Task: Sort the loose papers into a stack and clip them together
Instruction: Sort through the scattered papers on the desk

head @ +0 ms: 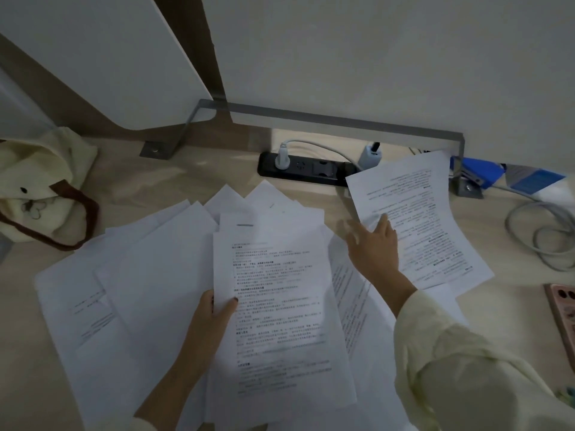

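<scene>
Papers (149, 290), white and printed, lie fanned across the desk (155, 188).

Pale wall (373, 57), light wooden desk (186, 169), grey bracket (342, 118) — dim light

Loose papers (140, 290) cover the middle of the bench (174, 181), leaving a bare strip behind them as far as the power strip (305, 169) and its plugs. A tote bag (40, 188) blocks the left side. On the right, a coiled cable (541, 237) and a phone (564, 321) hem in a small bare patch. A metal rail (342, 119) runs low along the back.
</scene>
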`<state>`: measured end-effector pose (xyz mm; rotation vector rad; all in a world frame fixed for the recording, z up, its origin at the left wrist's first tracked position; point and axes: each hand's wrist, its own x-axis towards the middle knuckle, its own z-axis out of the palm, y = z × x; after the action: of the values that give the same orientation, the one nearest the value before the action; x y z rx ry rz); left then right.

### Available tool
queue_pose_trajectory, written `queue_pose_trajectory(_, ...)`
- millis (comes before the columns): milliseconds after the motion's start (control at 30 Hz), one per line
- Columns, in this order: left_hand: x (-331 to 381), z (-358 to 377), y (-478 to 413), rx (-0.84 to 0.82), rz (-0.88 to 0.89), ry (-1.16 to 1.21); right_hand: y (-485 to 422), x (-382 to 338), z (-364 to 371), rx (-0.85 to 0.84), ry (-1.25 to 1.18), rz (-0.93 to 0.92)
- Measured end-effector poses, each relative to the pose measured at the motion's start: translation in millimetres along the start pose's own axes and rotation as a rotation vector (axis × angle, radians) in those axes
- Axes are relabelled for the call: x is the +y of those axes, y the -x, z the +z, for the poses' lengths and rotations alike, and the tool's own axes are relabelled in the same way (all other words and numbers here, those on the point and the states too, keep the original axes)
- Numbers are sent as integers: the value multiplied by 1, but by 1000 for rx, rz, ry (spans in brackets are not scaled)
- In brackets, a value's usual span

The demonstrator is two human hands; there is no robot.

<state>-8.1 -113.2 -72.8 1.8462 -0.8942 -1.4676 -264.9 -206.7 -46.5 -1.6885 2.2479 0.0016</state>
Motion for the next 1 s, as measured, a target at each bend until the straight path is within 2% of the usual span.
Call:
queue_pose_trajectory(133, -4, -2, -5, 16, -18, -14, -15, -2, 19, -12, 32, 87)
queue_pose_trajectory(233, -5, -3, -7, 41, -38, -20, -17, 5, 25, 30, 33, 87)
queue_pose_trajectory(567, 4, 2, 4, 77, -5, 15, 20, 13, -8, 265, -119, -178)
queue_pose_trajectory(600, 5, 1, 6, 75, -2, 17, 26, 12, -9, 260, -170, -227)
queue_pose_trajectory(700, 6, -4, 13, 56, -13, 38, 52, 1, -14, 138, -554, -335)
queue_pose_trajectory(800, 5, -11, 20, 23, -45, 21, 79, -6, -12, 50, -661, -399)
queue_pose_trajectory(900, 3, -15, 23, 15, -72, 23, 85, 3, 1, 54, -608, -325)
queue_pose_trajectory(1000, -3, -19, 22, -2, -83, 0, 77, 15, 8, 31, -342, -138)
